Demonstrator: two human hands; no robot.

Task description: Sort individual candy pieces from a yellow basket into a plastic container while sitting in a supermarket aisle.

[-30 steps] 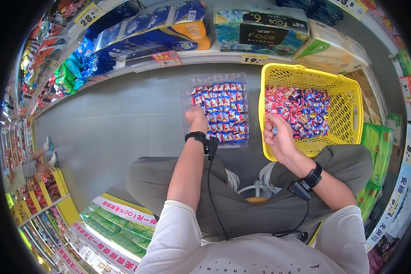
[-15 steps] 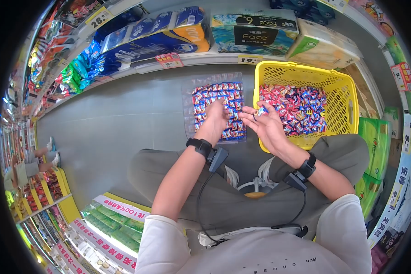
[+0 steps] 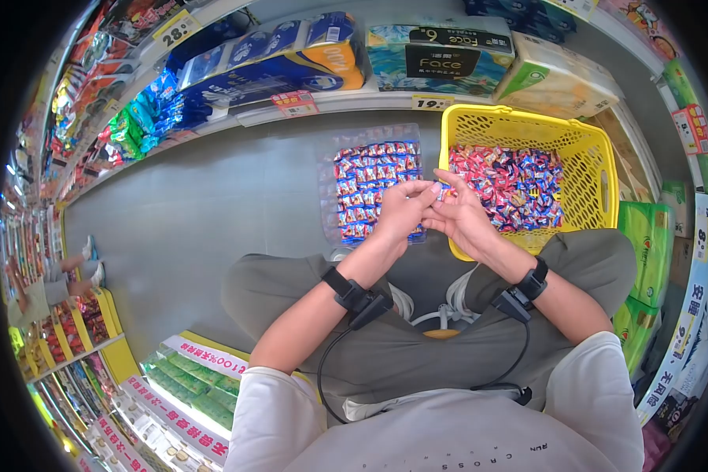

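Observation:
My left hand (image 3: 402,211) and my right hand (image 3: 462,211) meet in front of the yellow basket's near-left side. Between their fingertips is a small wrapped candy (image 3: 446,191), largely covered by the fingers. Left thumb and forefinger pinch at its left, while the right hand holds it from the other side. Beyond my left hand, a clear plastic tray (image 3: 328,177) lies on the floor, filled with neat rows of red and blue wrapped candies (image 3: 376,173). The yellow basket (image 3: 598,157) holds a loose heap of similar candies (image 3: 519,185).
Shelves with tissue packs (image 3: 440,59) run along the far side. Green packs (image 3: 645,252) stand at the right. My crossed legs (image 3: 291,291) border the near side. Another person's legs (image 3: 75,275) show at the far left, by a shelf with yellow edging (image 3: 118,338).
My left hand has come from over the tray's candies toward the right and nearer to me, and now meets the right hand at the candy. The right hand has stayed nearly in place.

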